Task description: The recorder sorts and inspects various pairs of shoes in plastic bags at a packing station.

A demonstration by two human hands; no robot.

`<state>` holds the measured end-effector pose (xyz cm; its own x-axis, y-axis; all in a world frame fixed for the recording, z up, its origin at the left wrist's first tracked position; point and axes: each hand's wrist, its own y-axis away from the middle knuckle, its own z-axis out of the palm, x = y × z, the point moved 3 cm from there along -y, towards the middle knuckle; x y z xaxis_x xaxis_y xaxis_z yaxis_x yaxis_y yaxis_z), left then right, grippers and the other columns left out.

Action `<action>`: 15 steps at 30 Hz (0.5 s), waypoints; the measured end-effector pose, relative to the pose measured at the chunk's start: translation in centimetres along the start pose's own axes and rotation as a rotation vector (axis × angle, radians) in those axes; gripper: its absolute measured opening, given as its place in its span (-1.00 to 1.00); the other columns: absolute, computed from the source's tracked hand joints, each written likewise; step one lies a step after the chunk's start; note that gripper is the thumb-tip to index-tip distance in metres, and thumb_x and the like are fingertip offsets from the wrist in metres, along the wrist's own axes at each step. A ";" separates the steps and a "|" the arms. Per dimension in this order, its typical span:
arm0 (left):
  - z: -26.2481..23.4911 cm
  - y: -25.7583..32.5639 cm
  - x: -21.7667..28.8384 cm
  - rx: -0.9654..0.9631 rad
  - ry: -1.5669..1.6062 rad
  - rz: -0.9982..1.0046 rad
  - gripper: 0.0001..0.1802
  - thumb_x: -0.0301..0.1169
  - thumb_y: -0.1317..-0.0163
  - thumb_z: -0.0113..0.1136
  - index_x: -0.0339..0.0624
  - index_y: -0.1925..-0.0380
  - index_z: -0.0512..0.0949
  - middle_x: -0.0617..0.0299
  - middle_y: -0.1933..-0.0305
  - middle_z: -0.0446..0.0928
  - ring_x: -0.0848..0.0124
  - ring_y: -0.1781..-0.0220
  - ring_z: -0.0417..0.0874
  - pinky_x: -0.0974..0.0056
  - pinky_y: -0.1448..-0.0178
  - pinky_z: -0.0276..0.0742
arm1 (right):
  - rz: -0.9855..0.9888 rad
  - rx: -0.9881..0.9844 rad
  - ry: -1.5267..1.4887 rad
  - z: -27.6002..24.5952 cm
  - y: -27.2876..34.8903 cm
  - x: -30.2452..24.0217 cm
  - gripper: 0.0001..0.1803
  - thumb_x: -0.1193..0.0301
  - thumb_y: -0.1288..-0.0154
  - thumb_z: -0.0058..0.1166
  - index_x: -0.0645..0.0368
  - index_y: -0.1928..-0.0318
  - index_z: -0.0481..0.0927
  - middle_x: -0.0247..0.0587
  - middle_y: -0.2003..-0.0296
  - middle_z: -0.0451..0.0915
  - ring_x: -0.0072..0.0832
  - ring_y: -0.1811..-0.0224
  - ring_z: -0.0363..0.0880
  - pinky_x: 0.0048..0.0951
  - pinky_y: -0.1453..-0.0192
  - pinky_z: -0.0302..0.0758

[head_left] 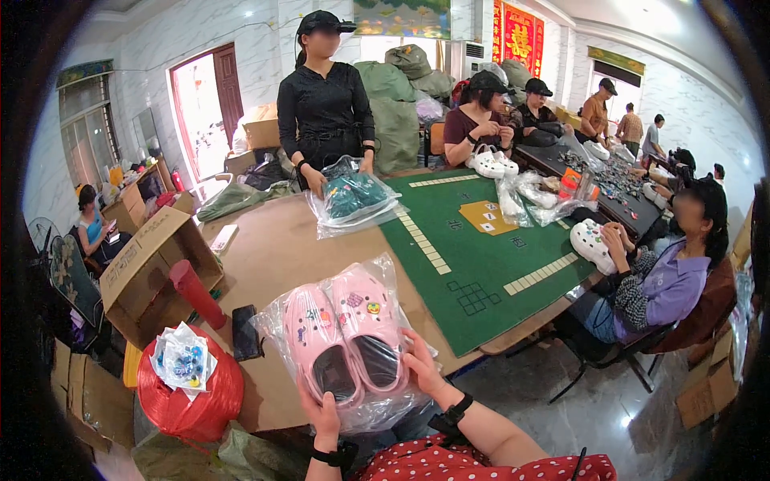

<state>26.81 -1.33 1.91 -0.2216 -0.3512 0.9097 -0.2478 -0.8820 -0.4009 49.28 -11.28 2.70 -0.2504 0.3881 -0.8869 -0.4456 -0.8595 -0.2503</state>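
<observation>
Left hand [324, 418]: closed on the near left edge of a clear bag [383, 410], thumb on top; fingers underneath are hidden from me.
Right hand [422, 365]: holding the bag's right side.
Pink clogs [361, 319]: a pair inside that bag, toes pointing away, charms on top, at the table's near edge.
Left of them: a dark phone [247, 333], a red twine roll [210, 405] bearing a small packet [183, 362], a red cylinder [197, 293], an open cardboard box [138, 260].
Green mat [425, 276]: beyond, to the right.
Across the table: someone in black [325, 112] handling bagged green clogs [358, 192].
Far right: people around a dark table [553, 160], strewn with what look like small charms.
</observation>
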 end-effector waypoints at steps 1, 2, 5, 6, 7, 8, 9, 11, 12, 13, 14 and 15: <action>0.0 0.0 0.0 -0.005 -0.007 0.005 -0.13 -0.39 -0.04 0.07 -0.45 -0.40 0.06 -0.05 -0.42 0.16 0.14 -0.45 0.19 0.12 -0.52 0.02 | -0.004 -0.005 0.005 0.1 0.0 0.0 -0.26 0.28 -0.34 0.02 0.15 -0.44 0.04 -0.07 -0.23 0.35 -0.39 -0.23 0.35 -0.39 -0.32 0.28; 0.0 0.0 -0.1 -0.003 -0.008 0.005 -0.13 -0.39 -0.04 0.07 -0.45 -0.40 0.06 -0.05 -0.42 0.16 0.14 -0.45 0.19 0.12 -0.52 0.02 | -0.003 -0.007 0.004 0.1 0.0 0.0 -0.26 0.28 -0.34 0.02 0.15 -0.44 0.04 -0.07 -0.23 0.35 -0.39 -0.23 0.35 -0.39 -0.32 0.28; -0.3 0.1 -0.4 0.031 -0.040 0.017 -0.14 -0.37 -0.05 0.08 -0.45 -0.39 0.09 -0.06 -0.41 0.18 0.15 -0.45 0.20 0.12 -0.52 0.03 | -0.021 -0.002 0.015 0.4 0.0 -0.4 -0.27 0.29 -0.34 0.01 0.16 -0.44 0.04 -0.07 -0.22 0.36 -0.40 -0.22 0.37 -0.39 -0.30 0.29; -0.3 0.2 -0.5 0.018 -0.037 0.012 -0.14 -0.37 -0.05 0.08 -0.45 -0.39 0.09 -0.06 -0.41 0.19 0.15 -0.45 0.20 0.12 -0.52 0.02 | -0.015 -0.008 0.000 0.5 0.0 -0.5 -0.27 0.28 -0.34 0.01 0.17 -0.44 0.04 -0.07 -0.21 0.37 -0.40 -0.21 0.37 -0.40 -0.30 0.30; -0.3 0.1 -0.6 0.003 -0.032 0.008 -0.14 -0.37 -0.05 0.08 -0.46 -0.38 0.10 -0.06 -0.41 0.19 0.15 -0.45 0.20 0.12 -0.52 0.02 | -0.012 -0.014 -0.013 0.5 0.0 -0.6 -0.27 0.28 -0.35 0.00 0.17 -0.44 0.04 -0.07 -0.21 0.38 -0.40 -0.20 0.38 -0.41 -0.29 0.30; -0.4 0.1 -0.6 0.005 -0.032 0.009 -0.14 -0.37 -0.05 0.08 -0.46 -0.38 0.10 -0.06 -0.41 0.19 0.15 -0.45 0.20 0.12 -0.52 0.02 | -0.012 -0.016 -0.013 0.5 -0.1 -0.6 -0.27 0.28 -0.35 0.00 0.17 -0.44 0.04 -0.07 -0.21 0.38 -0.40 -0.20 0.38 -0.41 -0.29 0.30; -0.4 0.1 -0.7 0.004 -0.036 0.009 -0.15 -0.38 -0.05 0.08 -0.45 -0.38 0.10 -0.06 -0.41 0.19 0.15 -0.45 0.20 0.12 -0.52 0.02 | -0.013 -0.013 -0.007 0.5 -0.1 -0.6 -0.27 0.28 -0.35 0.00 0.18 -0.44 0.04 -0.07 -0.20 0.38 -0.40 -0.20 0.38 -0.41 -0.29 0.30; -0.5 0.3 -0.9 0.005 -0.042 0.005 -0.15 -0.38 -0.05 0.07 -0.45 -0.38 0.11 -0.06 -0.40 0.19 0.15 -0.45 0.20 0.12 -0.52 0.01 | -0.010 -0.010 -0.002 0.5 0.0 -0.5 -0.27 0.28 -0.35 0.00 0.19 -0.43 0.04 -0.07 -0.20 0.39 -0.40 -0.20 0.38 -0.41 -0.29 0.31; -0.5 0.4 -1.0 0.013 -0.065 0.007 -0.15 -0.39 -0.04 0.07 -0.45 -0.39 0.10 -0.05 -0.40 0.19 0.15 -0.45 0.20 0.12 -0.52 0.01 | -0.014 -0.007 0.000 0.4 0.1 -0.4 -0.27 0.28 -0.35 0.00 0.19 -0.44 0.04 -0.07 -0.20 0.39 -0.39 -0.20 0.38 -0.40 -0.29 0.30; -0.6 0.2 -1.1 0.021 -0.088 0.013 -0.15 -0.39 -0.04 0.07 -0.44 -0.39 0.10 -0.05 -0.40 0.19 0.15 -0.45 0.20 0.12 -0.52 0.02 | -0.021 -0.004 0.002 0.3 -0.1 -0.3 -0.26 0.27 -0.35 0.00 0.19 -0.44 0.04 -0.07 -0.20 0.39 -0.39 -0.21 0.38 -0.40 -0.29 0.30; -0.5 0.2 -1.0 0.021 -0.088 0.014 -0.15 -0.39 -0.04 0.07 -0.44 -0.39 0.10 -0.05 -0.40 0.19 0.15 -0.45 0.20 0.12 -0.52 0.02 | -0.022 -0.005 0.002 0.1 -0.2 -0.1 -0.26 0.27 -0.35 0.00 0.19 -0.44 0.04 -0.07 -0.20 0.39 -0.39 -0.21 0.38 -0.40 -0.29 0.30; -0.5 0.1 -1.0 0.024 -0.078 0.017 -0.15 -0.41 -0.04 0.07 -0.43 -0.39 0.10 -0.05 -0.41 0.19 0.15 -0.45 0.19 0.12 -0.52 0.01 | -0.014 -0.014 0.002 -0.1 -0.2 0.1 -0.26 0.28 -0.35 0.00 0.19 -0.44 0.03 -0.07 -0.20 0.39 -0.39 -0.21 0.38 -0.39 -0.30 0.29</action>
<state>26.55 -0.93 0.95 -0.1514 -0.3886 0.9089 -0.2215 -0.8828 -0.4143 49.43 -11.09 2.67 -0.2422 0.3994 -0.8842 -0.4371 -0.8585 -0.2681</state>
